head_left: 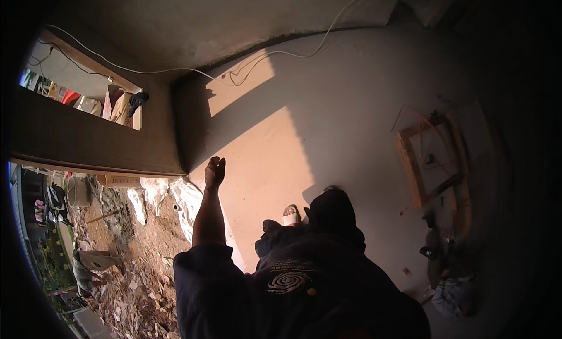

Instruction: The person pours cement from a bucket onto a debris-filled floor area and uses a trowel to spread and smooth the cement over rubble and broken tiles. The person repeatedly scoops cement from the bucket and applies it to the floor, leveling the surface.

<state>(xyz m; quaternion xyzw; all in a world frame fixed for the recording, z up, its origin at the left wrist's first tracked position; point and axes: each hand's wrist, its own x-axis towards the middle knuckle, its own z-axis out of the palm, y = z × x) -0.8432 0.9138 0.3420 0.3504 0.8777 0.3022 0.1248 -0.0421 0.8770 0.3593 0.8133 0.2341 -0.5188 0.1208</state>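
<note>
The left hand (215, 174) is held out ahead of the body, its forearm running nearly straight away from the dark sleeve (202, 263); its fingers are curled inward in a loose clench, and whether something small sits inside the palm cannot be told; the right hand is out of view, so the state of its fingers cannot be told either.

Nearest to the left hand is the white sheeting (186, 207), just outside the doorway at the person's left, along the edge of the sunlit floor (257, 155); its long axis slants from the foot of the wall (129, 149) back toward the person's left sleeve, its near end passing behind the forearm; hand and sheeting look apart, though their difference in height is hard to judge.

Beyond the sheeting lies ground strewn with litter (134, 269), where a stick (102, 216) lies slightly aslant, its long axis mostly left to right; a sandal (291, 216) with a pale strap stands on the floor, toe pointing forward, away from the body; at the right a wooden frame (410, 169) lies in shadow, its long rails running fore and aft with a slight tilt; a thin white cable (153, 72) stretches across the far side, looping midway.
</note>
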